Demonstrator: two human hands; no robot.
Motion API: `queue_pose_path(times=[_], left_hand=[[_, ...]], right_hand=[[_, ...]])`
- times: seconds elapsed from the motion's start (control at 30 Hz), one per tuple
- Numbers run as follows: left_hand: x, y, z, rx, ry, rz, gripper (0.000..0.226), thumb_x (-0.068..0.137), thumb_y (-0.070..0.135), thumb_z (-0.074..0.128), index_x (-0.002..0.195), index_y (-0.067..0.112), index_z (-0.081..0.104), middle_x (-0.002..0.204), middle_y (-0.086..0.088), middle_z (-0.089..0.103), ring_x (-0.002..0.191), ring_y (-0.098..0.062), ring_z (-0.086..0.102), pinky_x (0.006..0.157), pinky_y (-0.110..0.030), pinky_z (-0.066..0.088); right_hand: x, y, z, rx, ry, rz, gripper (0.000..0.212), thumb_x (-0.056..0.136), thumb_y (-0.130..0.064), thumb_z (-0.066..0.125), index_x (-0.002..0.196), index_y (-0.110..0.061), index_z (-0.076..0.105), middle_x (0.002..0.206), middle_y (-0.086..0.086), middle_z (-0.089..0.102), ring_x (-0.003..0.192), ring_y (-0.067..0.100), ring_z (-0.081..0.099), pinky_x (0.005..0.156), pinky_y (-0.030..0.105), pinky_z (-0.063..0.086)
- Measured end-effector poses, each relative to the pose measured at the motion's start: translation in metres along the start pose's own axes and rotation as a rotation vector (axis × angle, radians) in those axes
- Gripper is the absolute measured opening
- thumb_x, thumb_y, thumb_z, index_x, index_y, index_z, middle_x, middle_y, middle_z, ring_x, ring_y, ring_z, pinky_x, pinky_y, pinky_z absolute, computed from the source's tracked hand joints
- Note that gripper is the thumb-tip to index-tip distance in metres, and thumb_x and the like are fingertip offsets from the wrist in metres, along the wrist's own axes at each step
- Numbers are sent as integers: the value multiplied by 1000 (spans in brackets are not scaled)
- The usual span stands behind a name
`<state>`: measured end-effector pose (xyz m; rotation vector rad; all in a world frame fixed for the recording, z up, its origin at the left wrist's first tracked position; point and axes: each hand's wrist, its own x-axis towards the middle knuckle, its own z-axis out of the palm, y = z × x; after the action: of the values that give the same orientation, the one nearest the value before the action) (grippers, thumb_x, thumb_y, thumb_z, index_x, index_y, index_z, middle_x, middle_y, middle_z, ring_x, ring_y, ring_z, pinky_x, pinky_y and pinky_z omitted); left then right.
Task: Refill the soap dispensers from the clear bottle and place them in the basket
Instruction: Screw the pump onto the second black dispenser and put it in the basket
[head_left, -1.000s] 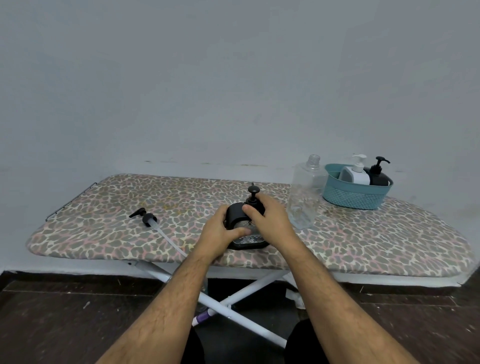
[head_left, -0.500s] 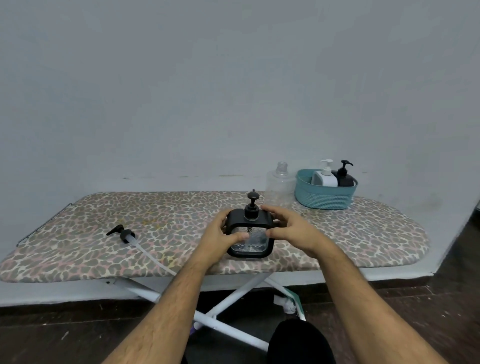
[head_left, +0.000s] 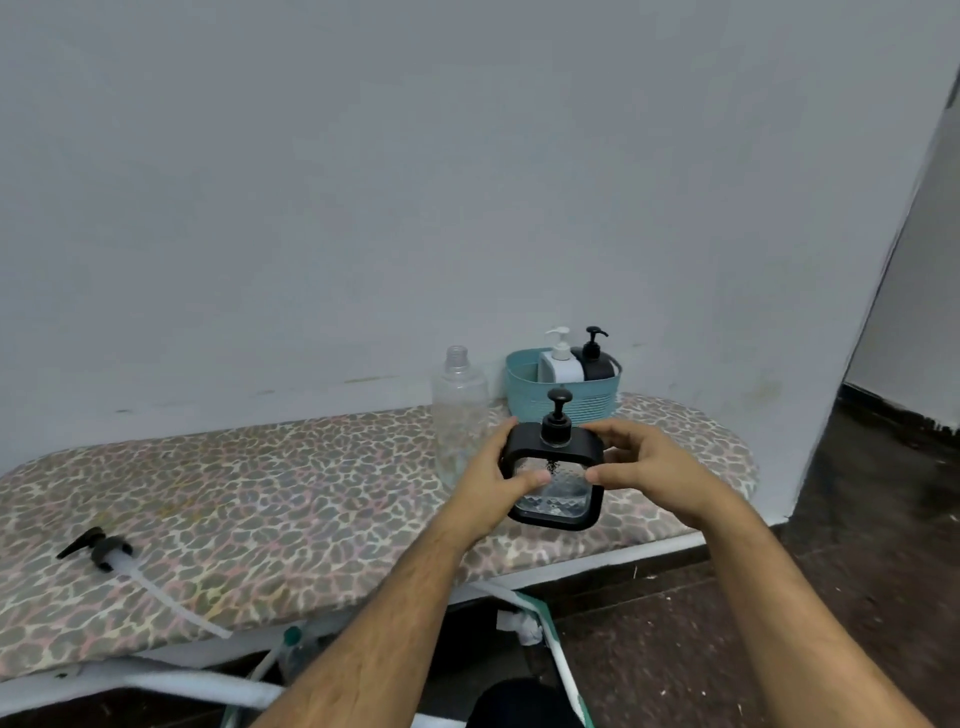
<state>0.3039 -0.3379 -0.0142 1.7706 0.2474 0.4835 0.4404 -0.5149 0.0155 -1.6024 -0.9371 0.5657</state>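
The square black-framed soap dispenser (head_left: 555, 470), its pump head seated on top and a little clear liquid visible low in its textured body, has been lifted off the leopard-print ironing board (head_left: 260, 499) on which it stood a second ago and is now carried upright to the right, in front of the empty clear bottle (head_left: 460, 410) and short of the teal basket (head_left: 563, 397). This is judged to mean that filling and capping of this dispenser are finished and that its placement in the basket is under way.

The dispenser is gripped on its left side by the left hand (head_left: 493, 480), with the thumb laid across the clear front and the fingers wrapped behind the frame. The right edge is pinched by the right hand (head_left: 644, 467) between thumb and curled fingers, the remaining fingers being partly spread.

A white dispenser (head_left: 561, 361) and a black dispenser (head_left: 596, 358) are already seen standing in the basket, with free space at its left end. A loose black pump with its long dip tube (head_left: 111, 553) is left lying well apart at the board's left end.
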Motion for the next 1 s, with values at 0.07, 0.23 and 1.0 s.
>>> queue_pose_path(times=[0.07, 0.23, 1.0], left_hand=[[16, 2, 9, -1, -7, -28, 78, 86, 14, 74, 151, 25, 32, 140, 5, 54, 123, -9, 56, 104, -32, 48], [61, 9, 22, -27, 32, -35, 80, 85, 18, 76, 152, 27, 33, 138, 7, 54, 124, -13, 55, 107, -39, 47], [205, 17, 27, -175, 493, -91, 55, 101, 59, 26, 113, 25, 67, 105, 8, 65, 106, -13, 57, 93, -30, 44]], right_hand=[[5, 6, -13, 7, 48, -8, 49, 77, -3, 80, 121, -18, 66, 112, 5, 72, 105, 32, 67, 86, 41, 60], [27, 11, -35, 29, 156, -51, 46, 73, -15, 81, 117, -22, 68, 108, 3, 73, 100, 33, 70, 89, 51, 58], [195, 4, -15, -68, 541, -86, 46, 68, -35, 84, 104, -22, 58, 94, -6, 69, 87, 14, 70, 77, 46, 61]])
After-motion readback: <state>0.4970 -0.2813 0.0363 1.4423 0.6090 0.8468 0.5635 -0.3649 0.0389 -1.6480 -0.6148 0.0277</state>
